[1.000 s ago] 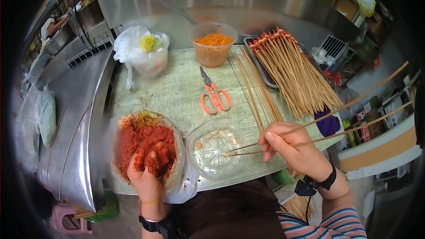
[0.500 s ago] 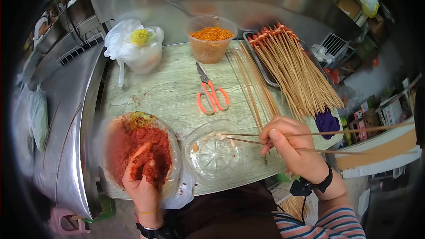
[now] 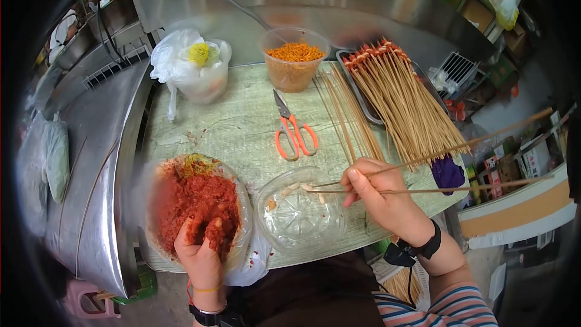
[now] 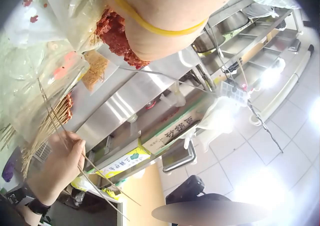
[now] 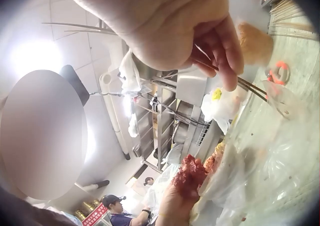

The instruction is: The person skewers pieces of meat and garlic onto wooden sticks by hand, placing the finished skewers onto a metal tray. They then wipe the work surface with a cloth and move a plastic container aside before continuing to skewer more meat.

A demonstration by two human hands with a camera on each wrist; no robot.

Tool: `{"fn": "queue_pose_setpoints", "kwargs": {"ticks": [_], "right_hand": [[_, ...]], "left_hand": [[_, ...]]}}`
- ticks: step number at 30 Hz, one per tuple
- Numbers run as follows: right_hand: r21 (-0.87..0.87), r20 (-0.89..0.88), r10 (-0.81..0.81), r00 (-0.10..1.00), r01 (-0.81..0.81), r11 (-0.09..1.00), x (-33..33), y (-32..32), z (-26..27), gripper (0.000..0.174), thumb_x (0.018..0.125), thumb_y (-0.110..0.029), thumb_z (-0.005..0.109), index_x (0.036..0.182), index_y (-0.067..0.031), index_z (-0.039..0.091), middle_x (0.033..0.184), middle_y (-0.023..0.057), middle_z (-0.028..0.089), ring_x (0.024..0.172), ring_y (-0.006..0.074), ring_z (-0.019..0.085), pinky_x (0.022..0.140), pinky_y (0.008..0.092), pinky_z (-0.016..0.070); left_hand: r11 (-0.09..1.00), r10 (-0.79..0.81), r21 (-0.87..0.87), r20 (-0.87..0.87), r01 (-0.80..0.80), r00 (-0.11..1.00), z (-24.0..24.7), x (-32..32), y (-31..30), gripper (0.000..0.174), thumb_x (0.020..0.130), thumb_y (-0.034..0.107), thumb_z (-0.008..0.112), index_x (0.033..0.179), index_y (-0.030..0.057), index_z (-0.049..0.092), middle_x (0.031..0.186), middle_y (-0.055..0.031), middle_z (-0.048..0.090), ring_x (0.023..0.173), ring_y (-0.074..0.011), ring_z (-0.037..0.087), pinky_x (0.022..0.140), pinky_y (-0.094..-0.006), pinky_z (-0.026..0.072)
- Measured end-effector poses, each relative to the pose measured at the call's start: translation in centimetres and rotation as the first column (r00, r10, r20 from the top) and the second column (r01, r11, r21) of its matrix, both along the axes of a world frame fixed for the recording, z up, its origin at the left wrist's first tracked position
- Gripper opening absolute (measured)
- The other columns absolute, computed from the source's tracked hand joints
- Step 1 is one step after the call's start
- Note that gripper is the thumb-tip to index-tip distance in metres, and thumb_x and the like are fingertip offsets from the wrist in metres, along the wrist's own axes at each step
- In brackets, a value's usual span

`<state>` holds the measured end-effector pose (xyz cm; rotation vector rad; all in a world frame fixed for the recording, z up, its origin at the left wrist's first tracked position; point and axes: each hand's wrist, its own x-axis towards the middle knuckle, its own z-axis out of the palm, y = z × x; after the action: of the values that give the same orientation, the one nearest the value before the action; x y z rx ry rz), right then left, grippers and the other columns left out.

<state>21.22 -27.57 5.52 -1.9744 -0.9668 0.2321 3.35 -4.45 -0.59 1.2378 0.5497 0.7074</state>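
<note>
My left hand (image 3: 201, 261), its fingertips coated red, is in the red minced mixture (image 3: 203, 203) in a plastic-lined bowl at the left. In the right wrist view that hand (image 5: 177, 201) grips a red clump (image 5: 189, 175). My right hand (image 3: 381, 197) holds two long thin sticks (image 3: 417, 191) like chopsticks. Their tips are over the clear plastic container (image 3: 290, 224), close to small pale pieces (image 3: 294, 188) near its far side. Whether the tips pinch a piece, I cannot tell.
Orange-handled scissors (image 3: 295, 136) lie mid-table. Behind are a tub of orange shreds (image 3: 293, 72) and a white-bagged tub (image 3: 206, 79). Loose sticks (image 3: 351, 115) lie beside a tray of many skewers (image 3: 405, 103); a purple item (image 3: 448, 174) is at the right edge.
The stick tips have moved from the middle of the clear container to the pale pieces at its far side. My left fingers have shifted in the red mixture. The head view has also shifted slightly.
</note>
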Motion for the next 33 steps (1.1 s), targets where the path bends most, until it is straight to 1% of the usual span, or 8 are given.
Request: {"fn": "queue_pose_setpoints", "kwargs": {"ticks": [5,10,13,14,16,23,27,33], "right_hand": [[0.210,-0.469,-0.105,0.877,0.226,0.951,0.1,-1.3,0.7,0.035,0.102,-0.024,0.042,0.087,0.0028,0.059,0.076,0.0077,0.059,0.063,0.0150,0.062,0.061,0.0263,0.0504],[0.348,-0.499,-0.009,0.866,0.210,0.914,-0.7,-1.2,1.9,0.037,0.102,-0.025,0.039,0.087,0.0030,0.058,0.079,0.0089,0.060,0.065,0.0183,0.065,0.062,0.0276,0.0508],[0.441,-0.071,0.102,0.992,-0.061,0.895,-2.6,0.0,2.1,0.034,0.100,-0.020,0.040,0.085,0.0014,0.061,0.079,0.0112,0.062,0.067,0.0194,0.066,0.062,0.0299,0.0502],[0.458,-0.069,0.129,0.989,-0.084,0.885,-3.1,0.6,2.4,0.034,0.100,-0.020,0.040,0.085,0.0014,0.061,0.079,0.0112,0.062,0.067,0.0194,0.066,0.062,0.0299,0.0502],[0.298,0.333,0.261,0.906,-0.364,0.883,-3.9,1.7,2.8,0.029,0.098,-0.020,0.044,0.090,0.0002,0.065,0.085,0.0127,0.064,0.065,0.0218,0.065,0.062,0.0302,0.0515],[0.281,0.504,0.384,0.774,-0.567,0.774,-5.2,5.1,0.1,0.020,0.092,-0.019,0.056,0.094,-0.0026,0.067,0.088,0.0126,0.065,0.065,0.0251,0.064,0.054,0.0324,0.0523],[0.276,0.516,0.368,0.773,-0.557,0.783,-5.3,5.2,-0.1,0.019,0.091,-0.019,0.056,0.093,-0.0031,0.066,0.087,0.0123,0.065,0.065,0.0250,0.065,0.054,0.0321,0.0523],[0.286,0.410,0.354,0.841,-0.487,0.826,-5.2,5.2,0.1,0.019,0.092,-0.018,0.055,0.090,-0.0033,0.067,0.085,0.0117,0.066,0.066,0.0244,0.065,0.056,0.0316,0.0522]], "left_hand": [[0.998,-0.018,-0.054,0.049,0.020,0.999,-0.5,0.0,0.3,0.017,0.087,0.000,0.061,0.104,-0.0036,0.062,0.097,-0.0060,0.067,0.084,-0.0125,0.062,0.075,-0.0252,0.0504],[0.979,-0.082,-0.174,0.153,0.108,0.985,-0.5,0.0,0.8,0.020,0.093,0.012,0.058,0.107,-0.0020,0.060,0.101,-0.0098,0.067,0.086,-0.0167,0.065,0.075,-0.0278,0.0536],[0.941,-0.127,-0.284,0.210,0.185,0.969,-0.6,-0.1,1.1,0.026,0.095,0.019,0.057,0.110,-0.0022,0.058,0.103,-0.0115,0.066,0.088,-0.0184,0.066,0.076,-0.0310,0.0558],[0.929,-0.148,-0.301,0.228,0.215,0.962,-0.9,-0.1,1.2,0.029,0.097,0.020,0.053,0.114,-0.0028,0.057,0.108,-0.0138,0.065,0.092,-0.0213,0.066,0.078,-0.0346,0.0568],[0.891,-0.202,-0.344,0.285,0.297,0.937,-0.9,-0.3,1.6,0.031,0.100,0.020,0.047,0.119,-0.0036,0.055,0.113,-0.0165,0.063,0.098,-0.0249,0.065,0.081,-0.0374,0.0571],[0.836,-0.201,-0.415,0.376,0.358,0.905,-0.2,-0.3,1.9,0.032,0.101,0.018,0.044,0.122,-0.0046,0.053,0.119,-0.0181,0.061,0.106,-0.0273,0.062,0.085,-0.0405,0.0562],[0.855,-0.179,-0.406,0.353,0.322,0.919,-0.7,-0.3,2.1,0.037,0.099,0.021,0.047,0.124,-0.0059,0.050,0.120,-0.0187,0.060,0.107,-0.0288,0.062,0.091,-0.0423,0.0539],[0.865,-0.129,-0.419,0.346,0.276,0.929,-0.8,-0.2,1.9,0.024,0.095,0.007,0.054,0.115,-0.0048,0.058,0.113,-0.0150,0.064,0.099,-0.0230,0.065,0.085,-0.0358,0.0565]]}}
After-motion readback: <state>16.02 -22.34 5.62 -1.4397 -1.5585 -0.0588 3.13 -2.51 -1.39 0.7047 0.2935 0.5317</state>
